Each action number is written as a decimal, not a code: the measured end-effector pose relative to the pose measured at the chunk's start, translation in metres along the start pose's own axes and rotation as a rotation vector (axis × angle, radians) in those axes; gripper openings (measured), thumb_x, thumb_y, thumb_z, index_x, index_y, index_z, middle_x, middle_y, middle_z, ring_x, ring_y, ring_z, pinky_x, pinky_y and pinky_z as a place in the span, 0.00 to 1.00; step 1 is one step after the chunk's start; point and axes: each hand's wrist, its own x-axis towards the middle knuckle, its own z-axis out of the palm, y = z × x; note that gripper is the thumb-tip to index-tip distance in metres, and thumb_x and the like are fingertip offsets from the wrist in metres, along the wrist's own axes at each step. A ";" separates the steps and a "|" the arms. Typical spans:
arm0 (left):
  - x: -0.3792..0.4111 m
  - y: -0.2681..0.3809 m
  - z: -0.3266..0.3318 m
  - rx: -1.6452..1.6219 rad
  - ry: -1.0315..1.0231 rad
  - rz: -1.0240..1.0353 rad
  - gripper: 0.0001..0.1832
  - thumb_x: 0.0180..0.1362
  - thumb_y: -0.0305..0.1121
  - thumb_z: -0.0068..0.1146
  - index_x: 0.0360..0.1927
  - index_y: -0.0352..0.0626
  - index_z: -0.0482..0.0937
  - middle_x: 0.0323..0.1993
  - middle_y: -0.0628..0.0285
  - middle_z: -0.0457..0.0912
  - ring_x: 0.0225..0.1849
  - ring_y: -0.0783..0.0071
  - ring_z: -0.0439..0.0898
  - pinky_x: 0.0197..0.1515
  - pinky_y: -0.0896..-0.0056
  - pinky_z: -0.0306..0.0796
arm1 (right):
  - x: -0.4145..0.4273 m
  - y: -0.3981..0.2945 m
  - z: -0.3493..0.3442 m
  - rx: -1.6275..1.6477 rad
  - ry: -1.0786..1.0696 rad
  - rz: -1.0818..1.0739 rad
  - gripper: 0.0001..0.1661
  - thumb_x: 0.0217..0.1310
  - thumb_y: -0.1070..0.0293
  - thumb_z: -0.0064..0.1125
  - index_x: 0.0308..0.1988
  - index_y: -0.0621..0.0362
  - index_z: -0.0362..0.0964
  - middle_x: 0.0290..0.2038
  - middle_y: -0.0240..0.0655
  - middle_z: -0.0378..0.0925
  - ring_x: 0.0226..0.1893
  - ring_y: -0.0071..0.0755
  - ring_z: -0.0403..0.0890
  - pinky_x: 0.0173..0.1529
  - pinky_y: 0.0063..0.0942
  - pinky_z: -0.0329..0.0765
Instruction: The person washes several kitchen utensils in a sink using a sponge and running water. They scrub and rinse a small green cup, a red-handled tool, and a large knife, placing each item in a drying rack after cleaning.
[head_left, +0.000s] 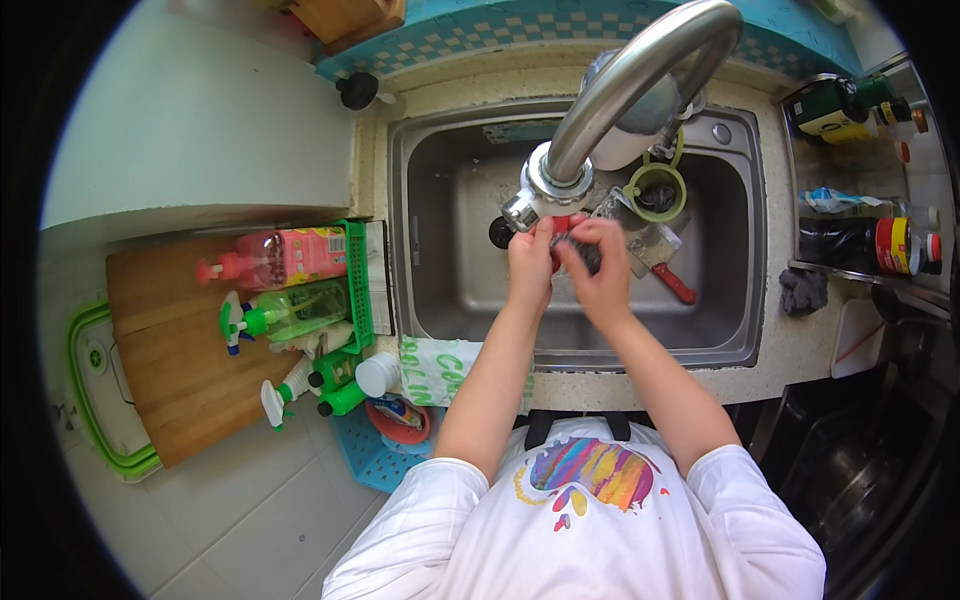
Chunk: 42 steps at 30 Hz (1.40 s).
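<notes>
Over the stainless steel sink (480, 300), just below the faucet (559, 176), my two hands are close together. My left hand (531, 262) is closed on a red object (561, 223), mostly hidden by the fingers. A dark grey scrubbing pad (588, 256) is in my right hand (602, 262), pressed near the red object; this hand is blurred. Right of my hands, a cleaver with a red handle (673, 283) lies on the sink bottom. Above it is a green strainer or cup (657, 193) with something dark inside. A round black drain part (501, 232) shows left of my hands.
Pump and spray bottles (300, 311) stand in a green basket (358, 285) at left, beside a wooden cutting board (187, 352). A white cloth with green lettering (442, 367) lies on the front counter edge. Sauce bottles (862, 244) fill a rack at right, near a grey rag (803, 292).
</notes>
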 end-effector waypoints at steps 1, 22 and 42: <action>-0.001 -0.001 0.001 0.043 0.004 0.010 0.20 0.73 0.43 0.42 0.54 0.36 0.72 0.47 0.58 0.81 0.47 0.73 0.80 0.52 0.70 0.75 | -0.003 -0.001 0.001 -0.035 -0.009 -0.021 0.16 0.52 0.74 0.68 0.39 0.59 0.68 0.40 0.42 0.74 0.42 0.46 0.75 0.49 0.38 0.71; 0.062 -0.009 -0.003 -0.777 -0.041 -0.386 0.11 0.70 0.36 0.43 0.44 0.40 0.73 0.27 0.68 0.74 0.24 0.79 0.71 0.25 0.78 0.70 | -0.005 -0.004 -0.086 -0.265 0.138 0.073 0.14 0.52 0.74 0.70 0.36 0.60 0.70 0.39 0.40 0.73 0.41 0.41 0.75 0.48 0.32 0.72; 0.010 0.029 0.003 -0.709 -0.696 -0.644 0.26 0.63 0.58 0.39 0.28 0.42 0.64 0.23 0.65 0.63 0.10 0.83 0.62 0.10 0.82 0.55 | 0.110 0.123 -0.285 -1.287 -0.014 -0.240 0.20 0.53 0.68 0.65 0.47 0.50 0.73 0.47 0.37 0.72 0.53 0.44 0.72 0.63 0.46 0.66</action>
